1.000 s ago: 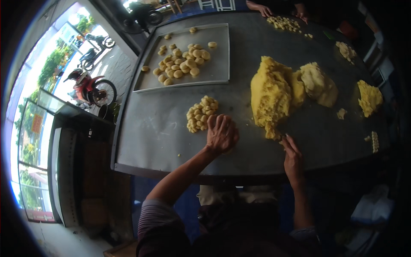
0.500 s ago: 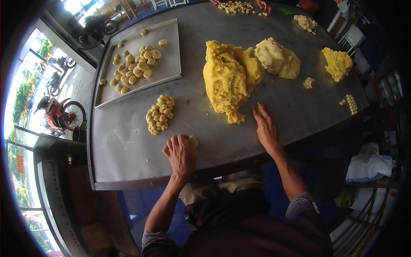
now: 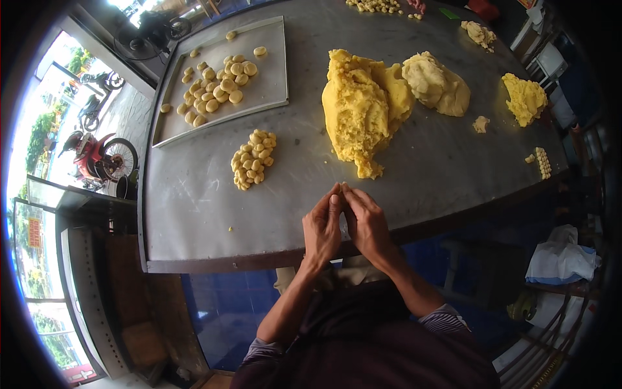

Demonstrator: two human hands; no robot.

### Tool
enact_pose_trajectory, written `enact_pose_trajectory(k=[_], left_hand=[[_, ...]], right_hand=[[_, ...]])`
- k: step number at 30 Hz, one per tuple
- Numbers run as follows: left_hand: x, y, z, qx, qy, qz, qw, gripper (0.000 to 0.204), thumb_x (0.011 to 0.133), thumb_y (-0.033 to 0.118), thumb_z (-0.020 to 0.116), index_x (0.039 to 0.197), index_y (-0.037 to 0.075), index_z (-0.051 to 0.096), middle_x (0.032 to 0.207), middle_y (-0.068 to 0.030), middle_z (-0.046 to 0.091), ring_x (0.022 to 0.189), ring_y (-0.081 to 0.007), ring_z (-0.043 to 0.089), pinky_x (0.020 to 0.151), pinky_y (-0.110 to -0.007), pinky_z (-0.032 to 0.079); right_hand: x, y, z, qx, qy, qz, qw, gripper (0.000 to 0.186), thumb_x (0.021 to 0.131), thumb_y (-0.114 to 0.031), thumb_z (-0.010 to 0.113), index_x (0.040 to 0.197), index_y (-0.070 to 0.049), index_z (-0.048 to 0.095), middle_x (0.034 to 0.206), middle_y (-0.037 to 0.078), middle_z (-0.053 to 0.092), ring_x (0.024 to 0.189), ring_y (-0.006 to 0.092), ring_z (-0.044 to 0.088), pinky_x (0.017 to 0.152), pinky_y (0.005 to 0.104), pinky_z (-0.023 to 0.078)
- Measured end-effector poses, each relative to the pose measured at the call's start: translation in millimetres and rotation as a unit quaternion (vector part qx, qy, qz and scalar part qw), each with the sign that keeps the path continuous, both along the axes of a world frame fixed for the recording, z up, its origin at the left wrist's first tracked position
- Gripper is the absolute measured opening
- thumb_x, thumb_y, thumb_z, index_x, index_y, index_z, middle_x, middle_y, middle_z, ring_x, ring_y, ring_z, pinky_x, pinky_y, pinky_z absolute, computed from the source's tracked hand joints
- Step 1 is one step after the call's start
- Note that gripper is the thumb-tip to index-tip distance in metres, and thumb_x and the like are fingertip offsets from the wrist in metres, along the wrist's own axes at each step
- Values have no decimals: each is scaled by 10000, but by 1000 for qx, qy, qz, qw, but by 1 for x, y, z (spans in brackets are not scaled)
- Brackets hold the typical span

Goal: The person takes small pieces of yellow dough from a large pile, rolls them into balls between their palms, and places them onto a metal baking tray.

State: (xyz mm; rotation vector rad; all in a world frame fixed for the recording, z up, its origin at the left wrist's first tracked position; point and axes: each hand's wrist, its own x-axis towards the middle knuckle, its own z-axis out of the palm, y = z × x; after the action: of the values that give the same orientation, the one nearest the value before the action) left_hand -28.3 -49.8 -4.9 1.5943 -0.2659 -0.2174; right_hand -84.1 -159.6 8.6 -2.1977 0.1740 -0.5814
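My left hand and my right hand meet over the table's near edge, fingertips pinched together. What lies between them, if anything, is hidden by the fingers. Just beyond them rises a large crumbly mass of yellow dough, with a paler, smoother lump of dough against its right side. Left of my hands is a heap of small dough balls. Farther left, flattened dough rounds lie scattered in a shallow metal tray.
The metal table also carries a yellow dough lump, a small dough scrap and a cluster of little dough pieces on the right. Another person's hand is at the far edge, beside more dough balls.
My left hand has left the tabletop, where a dough piece showed beside it, and moved right. My right hand, stretched out beside the yellow dough before, has come back to meet it.
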Motion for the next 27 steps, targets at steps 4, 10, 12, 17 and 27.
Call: enact_pose_trajectory(k=[4,10,12,17,27], left_hand=[[31,18,25,99,48,-66,992,183,980,117,621,1055,-41,678,933,-179,766,785,-328,763,675,-409,594],[29,27,-12,243,-153,-47,957,270,836,143,741,1050,26,627,836,-236,701,783,-441,684,658,-474,549],[22,23,-22,282,-157,-38,946,319,846,152,749,1092,50,571,834,-226,706,793,-440,692,677,-493,546],[26,27,-8,180,-117,-97,972,341,856,124,745,1136,50,565,902,-210,720,843,-424,708,709,-477,553],[29,27,-7,135,-171,-201,955,261,809,80,792,1030,33,661,929,-137,674,841,-346,681,734,-412,541]], right_hand=[[4,-4,24,19,9,53,998,432,847,44,681,1272,-35,682,1192,156,699,1077,349,643,926,402,529],[15,6,26,141,-6,56,988,309,835,11,736,1137,-55,751,1155,138,719,953,314,706,824,384,571],[14,8,17,101,14,54,993,280,842,2,730,1119,-35,745,1103,147,721,929,316,709,817,385,574],[7,24,21,-126,-16,33,991,298,865,-22,720,1161,-54,733,1037,154,698,898,320,689,833,389,573],[27,-24,2,141,144,79,976,538,729,-37,831,1249,-101,708,995,77,611,867,192,593,789,337,531]])
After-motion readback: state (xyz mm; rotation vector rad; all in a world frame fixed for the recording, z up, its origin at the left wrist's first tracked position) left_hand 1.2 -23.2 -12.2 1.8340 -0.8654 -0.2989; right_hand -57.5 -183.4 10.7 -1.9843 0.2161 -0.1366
